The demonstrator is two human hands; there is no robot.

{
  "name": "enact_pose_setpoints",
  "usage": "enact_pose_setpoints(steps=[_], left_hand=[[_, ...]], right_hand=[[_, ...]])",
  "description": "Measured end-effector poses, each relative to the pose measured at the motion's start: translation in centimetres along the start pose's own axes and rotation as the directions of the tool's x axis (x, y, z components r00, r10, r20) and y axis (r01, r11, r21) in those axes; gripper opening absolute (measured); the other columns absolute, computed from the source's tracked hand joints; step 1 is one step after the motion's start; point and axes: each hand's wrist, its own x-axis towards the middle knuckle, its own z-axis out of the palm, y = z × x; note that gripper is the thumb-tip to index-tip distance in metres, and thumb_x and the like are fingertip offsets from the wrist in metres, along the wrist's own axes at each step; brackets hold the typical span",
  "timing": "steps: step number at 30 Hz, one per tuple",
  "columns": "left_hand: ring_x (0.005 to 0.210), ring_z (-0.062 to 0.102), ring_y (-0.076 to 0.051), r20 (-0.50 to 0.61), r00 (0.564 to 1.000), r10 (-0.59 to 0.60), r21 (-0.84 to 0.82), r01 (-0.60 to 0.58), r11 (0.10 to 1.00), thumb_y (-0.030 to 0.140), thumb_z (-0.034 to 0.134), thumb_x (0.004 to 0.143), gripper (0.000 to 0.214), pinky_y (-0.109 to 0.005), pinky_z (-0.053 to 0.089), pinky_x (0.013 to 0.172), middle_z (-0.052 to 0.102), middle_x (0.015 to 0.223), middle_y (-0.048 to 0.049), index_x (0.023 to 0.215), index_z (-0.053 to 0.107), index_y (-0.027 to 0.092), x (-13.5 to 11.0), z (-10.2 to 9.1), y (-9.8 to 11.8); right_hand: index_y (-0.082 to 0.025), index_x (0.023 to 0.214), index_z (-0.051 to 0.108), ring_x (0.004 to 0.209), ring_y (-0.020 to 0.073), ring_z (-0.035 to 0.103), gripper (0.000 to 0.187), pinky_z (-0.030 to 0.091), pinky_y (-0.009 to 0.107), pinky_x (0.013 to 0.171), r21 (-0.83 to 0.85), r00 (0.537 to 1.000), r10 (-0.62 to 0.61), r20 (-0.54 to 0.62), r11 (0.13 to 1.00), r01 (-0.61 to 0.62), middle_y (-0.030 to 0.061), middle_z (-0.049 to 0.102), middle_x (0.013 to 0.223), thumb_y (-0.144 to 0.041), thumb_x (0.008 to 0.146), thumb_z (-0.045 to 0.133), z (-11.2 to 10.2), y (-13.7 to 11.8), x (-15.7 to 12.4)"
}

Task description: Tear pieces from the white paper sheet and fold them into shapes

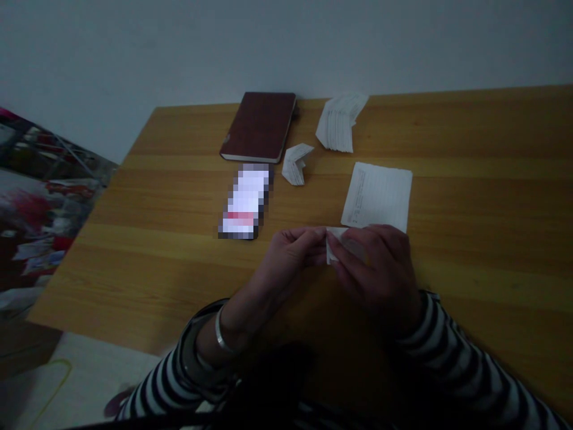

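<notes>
Two-handed pinch on a small folded piece of white paper (354,246), over a yellow-brown wooden table (483,209) with banded grain. Gripped at its left edge by the fingertips of the left hand (299,248); pressed from the other side by thumb and bent fingers of the right hand (380,263), both closed narrow on it. Just beyond, lying flat: a squarish ruled white paper sheet (379,194), marked with small dark print along its left side. Farther back, ribbed by many thin layers, a large angular bundle of folded white paper (335,126); nearer, a smaller angular bundle of folded white paper (294,166). Beside that, a dark red-brown notebook (262,125), smooth-covered, pale-edged, and a flat rectangular phone (246,200), bright-screened, pixelated.
</notes>
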Motion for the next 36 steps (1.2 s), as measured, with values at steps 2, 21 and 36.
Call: enact_pose_setpoints(steps=[2,21,36], left_hand=[[0.065,0.066,-0.010,-0.002,1.000,0.014,0.024,-0.014,1.000,0.028,0.069,0.080,0.014,-0.020,0.054,0.064,0.075,0.076,-0.0045,0.072,0.074,0.017,-0.01,-0.14,0.06],[0.071,0.071,-0.013,0.093,0.994,0.051,0.087,-0.059,0.994,0.029,0.077,0.077,0.018,-0.023,0.057,0.073,0.077,0.079,-0.0070,0.085,0.078,0.013,-0.80,-0.04,0.94],[0.069,0.067,-0.010,0.025,0.999,-0.035,0.069,0.033,0.997,0.027,0.080,0.073,0.015,-0.020,0.054,0.068,0.076,0.077,-0.0045,0.080,0.078,0.014,-0.31,-0.27,0.68]], right_hand=[[-0.014,0.117,0.064,0.097,0.0249,0.055,0.030,0.046,0.045,0.090,0.014,1.000,-0.005,-0.006,1.000,0.005,0.0113,0.066,0.104,-0.023,0.088,0.061,-0.04,0.04,-0.03],[-0.011,0.113,0.064,0.092,0.0235,0.061,0.026,0.048,0.049,0.095,0.122,0.997,-0.015,-0.081,0.992,0.024,0.0107,0.068,0.098,-0.015,0.088,0.060,-0.40,0.62,-0.43],[-0.015,0.113,0.065,0.094,0.0223,0.061,0.025,0.038,0.053,0.108,-0.011,0.998,0.017,0.064,1.000,-0.016,0.0081,0.071,0.103,-0.017,0.088,0.062,-0.14,-0.29,-0.43]])
